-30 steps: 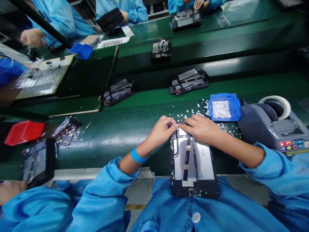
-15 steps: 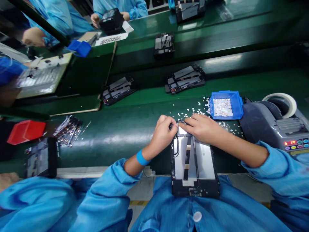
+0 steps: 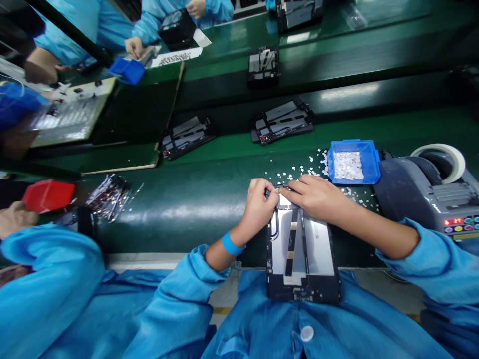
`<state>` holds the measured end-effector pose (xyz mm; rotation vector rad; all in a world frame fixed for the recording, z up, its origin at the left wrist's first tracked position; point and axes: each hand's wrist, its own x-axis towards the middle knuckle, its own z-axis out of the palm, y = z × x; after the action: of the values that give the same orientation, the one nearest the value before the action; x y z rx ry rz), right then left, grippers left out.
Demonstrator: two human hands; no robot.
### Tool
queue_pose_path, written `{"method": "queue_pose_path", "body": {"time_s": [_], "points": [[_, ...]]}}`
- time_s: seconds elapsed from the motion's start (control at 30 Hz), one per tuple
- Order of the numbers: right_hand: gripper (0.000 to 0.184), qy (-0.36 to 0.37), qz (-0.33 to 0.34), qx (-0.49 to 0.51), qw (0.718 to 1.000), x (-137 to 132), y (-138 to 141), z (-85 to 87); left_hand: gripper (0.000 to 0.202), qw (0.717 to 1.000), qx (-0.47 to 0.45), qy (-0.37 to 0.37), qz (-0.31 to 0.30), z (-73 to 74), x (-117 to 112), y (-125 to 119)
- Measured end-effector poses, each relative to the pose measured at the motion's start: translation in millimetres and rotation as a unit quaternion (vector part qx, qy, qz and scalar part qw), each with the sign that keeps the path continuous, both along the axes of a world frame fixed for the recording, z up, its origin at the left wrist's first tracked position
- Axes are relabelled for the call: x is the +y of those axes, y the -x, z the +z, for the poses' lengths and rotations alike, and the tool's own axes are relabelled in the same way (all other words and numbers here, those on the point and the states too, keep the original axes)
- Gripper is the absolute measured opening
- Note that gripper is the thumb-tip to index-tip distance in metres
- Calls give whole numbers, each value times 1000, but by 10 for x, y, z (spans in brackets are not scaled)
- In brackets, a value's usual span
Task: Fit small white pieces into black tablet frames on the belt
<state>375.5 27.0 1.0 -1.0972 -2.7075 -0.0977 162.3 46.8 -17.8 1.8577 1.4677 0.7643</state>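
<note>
An opened tablet [image 3: 318, 249], its silver battery panels and dark flex cables exposed, rests partly over my lap with its far end on the green bench. At its far left corner my left hand [image 3: 260, 202] is closed in a pinch, thumb against fingers; what sits between the tips is too small to make out. My right hand [image 3: 314, 197] lies across the far edge of the tablet, its fingers stretched out and pressing near the left fingertips. A blue band circles my left wrist.
Beyond my right hand sits a blue bin [image 3: 354, 162] of small white pieces, with more scattered around it. A tape dispenser [image 3: 419, 194] stands right. Other opened tablets [image 3: 286, 122] lie ahead. Left are a red bin [image 3: 48, 196], a strip pile [image 3: 110, 198] and a co-worker's arm [image 3: 52, 269].
My hands stay at the same corner of the tablet, nearly still. The co-worker's hand on the left has come forward to the red bin. Across the bench, another person's hands have moved.
</note>
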Motion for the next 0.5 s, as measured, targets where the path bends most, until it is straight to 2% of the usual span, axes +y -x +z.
{"method": "queue_pose_path", "body": {"time_s": [0.13, 0.3, 0.4, 0.5], "points": [[37, -1, -2, -18, 1000, 1, 7, -4, 15, 1000, -10, 16, 18, -20, 4, -6], [38, -11, 3, -24, 1000, 13, -2, -8, 19, 987, -81, 111, 78, -56, 44, -47], [37, -18, 4, -22, 1000, 16, -19, -8, 20, 974, -143, 163, 68, -69, 116, -69], [39, -20, 4, -21, 1000, 10, -39, -23, 14, 975, -143, 160, 51, -69, 153, -57]]}}
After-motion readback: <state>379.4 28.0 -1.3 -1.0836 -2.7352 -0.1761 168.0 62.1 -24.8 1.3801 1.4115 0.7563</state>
